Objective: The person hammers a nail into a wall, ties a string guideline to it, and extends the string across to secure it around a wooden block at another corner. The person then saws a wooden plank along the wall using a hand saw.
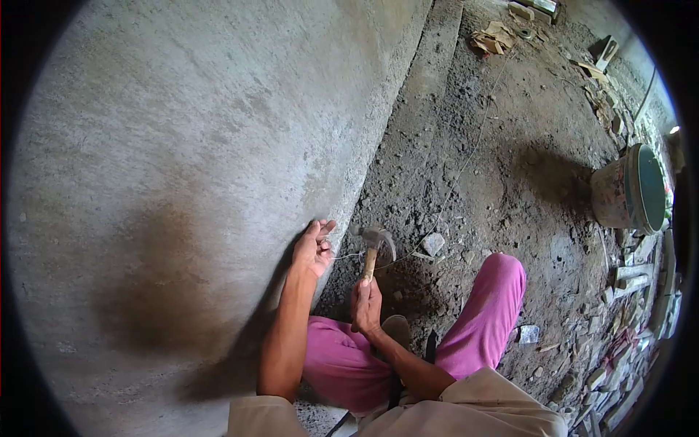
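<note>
A claw hammer (370, 261) with a wooden handle is held upright in my right hand (365, 306), its metal head above my fingers. My left hand (314, 249) is at the lower edge of the grey plastered wall (218, 131), its fingers bent around a thin pale string (346, 256). What lies between those fingertips is too small to make out. The string runs from my left hand past the hammer's head and on over the dirt ground.
Rough dirt ground (437, 175) lies beside the wall. A bucket (630, 189) stands at the right, with rubble and wood pieces (635, 280) below it. A pale stone (432, 244) is near the hammer. Crumpled brown paper (495, 38) lies farther up.
</note>
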### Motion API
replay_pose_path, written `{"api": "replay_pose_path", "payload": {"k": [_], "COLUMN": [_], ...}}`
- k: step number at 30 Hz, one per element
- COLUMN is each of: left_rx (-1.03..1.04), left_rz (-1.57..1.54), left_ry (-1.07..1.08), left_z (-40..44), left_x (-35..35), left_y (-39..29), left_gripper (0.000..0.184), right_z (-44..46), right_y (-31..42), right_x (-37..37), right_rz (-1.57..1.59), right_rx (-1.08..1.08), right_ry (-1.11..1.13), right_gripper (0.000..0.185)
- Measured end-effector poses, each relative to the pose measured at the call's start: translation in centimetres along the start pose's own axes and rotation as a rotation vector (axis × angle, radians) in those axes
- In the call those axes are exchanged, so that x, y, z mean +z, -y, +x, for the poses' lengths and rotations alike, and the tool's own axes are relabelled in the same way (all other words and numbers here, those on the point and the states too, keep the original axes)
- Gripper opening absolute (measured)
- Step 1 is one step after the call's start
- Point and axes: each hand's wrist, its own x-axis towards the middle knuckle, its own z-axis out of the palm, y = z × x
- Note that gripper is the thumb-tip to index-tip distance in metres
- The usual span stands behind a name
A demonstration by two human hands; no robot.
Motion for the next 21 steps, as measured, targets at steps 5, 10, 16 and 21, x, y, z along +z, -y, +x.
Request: {"api": "replay_pose_path", "payload": {"k": [5,10,16,21], "left_rx": [-0.022,-0.011,-0.029,-0.035], "left_rz": [-0.011,-0.012,-0.03,-0.07], "left_ry": [0.019,0.045,0.038,0.056], "left_z": [0.1,-0.1,-0.3,0.1], "left_x": [0.0,0.4,0.2,-0.5], "left_y": [-0.2,-0.7,-0.7,-0.6], "left_gripper": [0.017,0.017,0.018,0.015], "right_z": [1.2,1.1,1.1,0.2], "right_y": [-2.8,-2.4,-1.4,-0.3], "right_x": [1.9,2.5,3.4,3.1], "right_rz": [-0.112,-0.145,-0.147,0.083], "right_rx": [-0.009,0.029,0.076,0.011], "right_ry": [-0.006,-0.005,0.028,-0.054], "right_gripper": [0.036,0.04,0.037,0.037]}}
